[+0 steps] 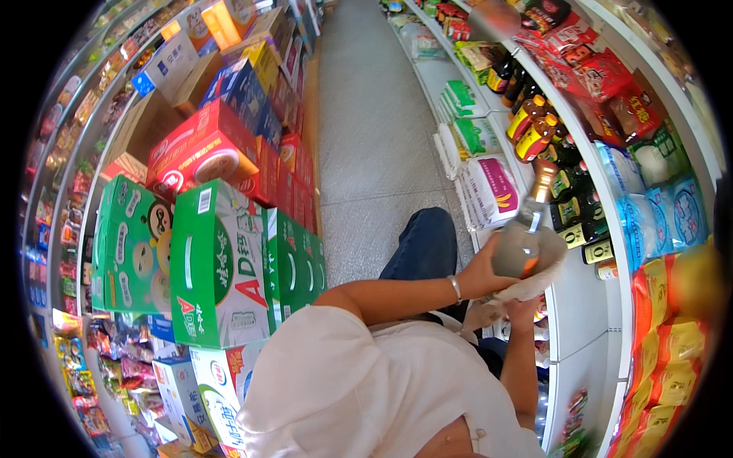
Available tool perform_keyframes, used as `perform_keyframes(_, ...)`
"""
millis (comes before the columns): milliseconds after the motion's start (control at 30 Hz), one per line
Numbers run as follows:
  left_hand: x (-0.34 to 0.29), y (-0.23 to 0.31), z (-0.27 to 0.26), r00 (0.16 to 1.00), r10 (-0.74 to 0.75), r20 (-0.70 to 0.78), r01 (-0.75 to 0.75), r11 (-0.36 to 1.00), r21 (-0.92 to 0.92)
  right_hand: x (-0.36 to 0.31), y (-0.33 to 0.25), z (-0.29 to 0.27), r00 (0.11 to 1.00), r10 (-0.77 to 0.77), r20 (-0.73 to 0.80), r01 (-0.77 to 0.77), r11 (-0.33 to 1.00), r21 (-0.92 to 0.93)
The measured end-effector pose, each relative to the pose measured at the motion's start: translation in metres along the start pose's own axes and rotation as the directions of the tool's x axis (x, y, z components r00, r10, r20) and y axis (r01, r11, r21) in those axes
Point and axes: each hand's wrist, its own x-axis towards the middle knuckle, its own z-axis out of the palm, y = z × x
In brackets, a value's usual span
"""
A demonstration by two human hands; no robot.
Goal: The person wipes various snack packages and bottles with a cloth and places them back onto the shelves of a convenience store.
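A clear glass bottle with a copper-coloured neck is held tilted in front of the right-hand shelves. My left hand, with a bracelet at the wrist, wraps round the bottle's near left side. Lower and to the right, my right hand is closed on a pale cloth, which presses against the bottle's right side and base. Part of the cloth hangs down below my left hand. Most of the right fingers are hidden behind the cloth.
Dark sauce bottles stand on the shelf just beyond the bottle, beside white packs. Red bags and yellow bags line the outer right shelf. Green cartons and red boxes are stacked left of the grey aisle floor.
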Motion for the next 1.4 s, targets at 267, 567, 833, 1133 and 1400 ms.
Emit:
perform_keyframes(267,-0.006,0.004,0.007,0.995,0.088,0.035,-0.085,0.992,-0.098,0.008,-0.03,0.015,1.0,-0.013,0.025,0.015,0.997,-0.069)
perform_keyframes(567,0.014,0.025,0.032,0.832,0.519,0.194,-0.489,0.853,-0.183,0.004,-0.023,0.01,0.958,0.242,-0.154,-0.005,0.55,0.835)
perform_keyframes(833,0.011,0.037,0.047,0.723,0.512,0.464,-0.571,0.821,-0.016,-0.031,0.035,-0.021,0.785,0.425,-0.451,0.034,0.697,0.716)
perform_keyframes(1133,0.013,0.025,0.049,0.759,0.398,0.516,-0.493,0.868,0.055,-0.04,0.092,-0.041,0.661,0.441,-0.607,-0.294,0.897,0.331)
perform_keyframes(1400,0.013,0.027,0.048,0.757,0.475,0.449,-0.567,0.819,0.091,-0.048,0.118,-0.048,0.66,0.409,-0.631,-0.446,0.888,0.109)
